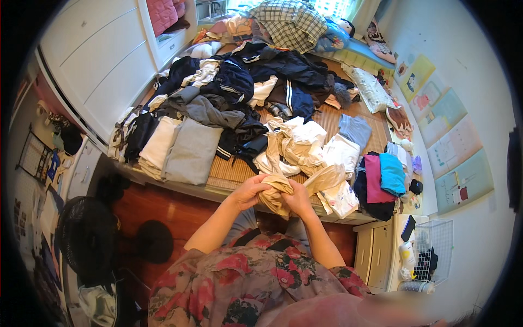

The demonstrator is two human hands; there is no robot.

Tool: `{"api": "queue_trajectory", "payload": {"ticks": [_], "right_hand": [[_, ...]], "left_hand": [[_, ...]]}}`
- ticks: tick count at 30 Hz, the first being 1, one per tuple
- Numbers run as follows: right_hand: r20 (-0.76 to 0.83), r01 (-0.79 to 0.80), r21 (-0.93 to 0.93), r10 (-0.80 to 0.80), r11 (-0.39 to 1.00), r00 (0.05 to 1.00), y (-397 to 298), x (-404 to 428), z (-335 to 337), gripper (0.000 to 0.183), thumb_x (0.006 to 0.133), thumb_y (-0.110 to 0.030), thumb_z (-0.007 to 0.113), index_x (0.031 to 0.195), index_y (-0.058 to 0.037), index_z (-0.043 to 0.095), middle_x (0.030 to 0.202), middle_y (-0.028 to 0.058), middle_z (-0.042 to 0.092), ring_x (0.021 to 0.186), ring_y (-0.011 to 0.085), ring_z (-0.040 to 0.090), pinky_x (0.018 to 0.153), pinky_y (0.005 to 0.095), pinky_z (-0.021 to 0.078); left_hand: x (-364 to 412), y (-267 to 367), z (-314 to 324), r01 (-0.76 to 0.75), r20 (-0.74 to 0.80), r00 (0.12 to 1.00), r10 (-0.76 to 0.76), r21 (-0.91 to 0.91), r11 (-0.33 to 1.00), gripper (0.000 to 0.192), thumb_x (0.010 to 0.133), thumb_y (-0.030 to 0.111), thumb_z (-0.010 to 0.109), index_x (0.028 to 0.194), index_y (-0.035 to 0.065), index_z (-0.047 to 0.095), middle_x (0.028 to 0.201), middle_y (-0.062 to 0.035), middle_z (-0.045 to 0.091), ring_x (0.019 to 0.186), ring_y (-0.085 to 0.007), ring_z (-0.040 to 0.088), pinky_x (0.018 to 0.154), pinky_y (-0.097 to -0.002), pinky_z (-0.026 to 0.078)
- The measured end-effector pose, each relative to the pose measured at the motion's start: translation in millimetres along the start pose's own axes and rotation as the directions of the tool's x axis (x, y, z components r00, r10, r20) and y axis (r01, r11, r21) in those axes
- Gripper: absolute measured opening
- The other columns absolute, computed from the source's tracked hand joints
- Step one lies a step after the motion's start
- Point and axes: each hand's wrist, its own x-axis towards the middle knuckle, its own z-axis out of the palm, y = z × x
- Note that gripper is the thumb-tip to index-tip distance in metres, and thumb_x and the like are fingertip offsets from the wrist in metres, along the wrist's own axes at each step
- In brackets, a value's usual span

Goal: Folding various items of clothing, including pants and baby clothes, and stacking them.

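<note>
Both hands grip a bunched tan cloth garment just off the front edge of the bed: my left hand at its left side, my right hand at its right. Directly behind it lies a loose heap of tan and white clothes. A folded grey garment and a stack of cream cloth rest to the left. Pink and turquoise folded garments top a pile at the right. Dark clothing is heaped farther back.
A woven mat covers the bed. A black fan stands on the floor at left, near a white wardrobe. At the lower right are a cream cabinet and a white wire basket. A patterned pillow lies by the wall.
</note>
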Motion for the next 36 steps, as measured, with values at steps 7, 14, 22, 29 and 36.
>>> {"api": "queue_trajectory", "payload": {"ticks": [7,14,22,29,36], "right_hand": [[-0.108,0.239,-0.259,-0.274,0.936,0.956,6.6,0.8,-2.3,0.030,0.076,-0.004,0.051,0.105,-0.0011,0.061,0.100,0.0219,0.063,0.093,0.0400,0.060,0.080,0.0392,0.0475],[0.204,-0.147,0.674,0.009,0.724,0.979,-22.5,-8.7,-2.1,0.041,0.078,-0.003,0.054,0.119,-0.0014,0.056,0.110,0.0204,0.062,0.098,0.0356,0.060,0.085,0.0318,0.0460],[0.024,0.162,-0.019,-0.162,0.987,0.987,-31.2,-7.3,-9.2,0.044,0.075,-0.007,0.064,0.117,-0.0006,0.056,0.106,0.0235,0.062,0.099,0.0358,0.061,0.084,0.0363,0.0478],[-0.015,0.007,0.089,-0.006,0.996,1.000,-17.8,-3.7,-8.4,0.036,0.073,-0.003,0.059,0.109,0.0003,0.062,0.099,0.0202,0.066,0.096,0.0324,0.064,0.083,0.0343,0.0481],[0.306,-0.216,0.734,-0.030,0.644,0.952,-45.2,-9.7,-7.2,0.055,0.079,-0.005,0.063,0.130,0.0028,0.046,0.118,0.0080,0.059,0.106,0.0143,0.057,0.091,0.0285,0.0453]], "left_hand": [[2.2,-11.1,2.7,-0.188,0.090,0.980,0.179,0.731,0.657,0.048,0.080,0.006,0.065,0.126,0.0024,0.052,0.112,-0.0128,0.064,0.104,-0.0242,0.062,0.085,-0.0346,0.050],[4.5,-24.9,-2.0,0.144,-0.152,0.843,0.516,0.988,0.056,0.054,0.075,0.012,0.067,0.126,0.0051,0.051,0.101,-0.0231,0.065,0.095,-0.0389,0.062,0.081,-0.0428,0.050],[12.8,-18.6,-18.6,-0.104,-0.193,0.958,0.214,0.462,0.881,0.045,0.085,0.007,0.062,0.128,0.0012,0.050,0.115,-0.0096,0.063,0.103,-0.0184,0.061,0.091,-0.0299,0.047],[-4.0,-5.9,8.5,-0.156,0.016,0.982,0.187,0.625,0.765,0.048,0.078,0.004,0.067,0.124,0.0046,0.054,0.110,-0.0116,0.065,0.100,-0.0217,0.063,0.085,-0.0327,0.050],[6.4,-25.1,-12.1,0.058,-0.049,0.800,0.598,0.998,0.004,0.044,0.074,0.008,0.066,0.117,0.0059,0.058,0.096,-0.0243,0.064,0.092,-0.0393,0.062,0.081,-0.0435,0.049]]}}
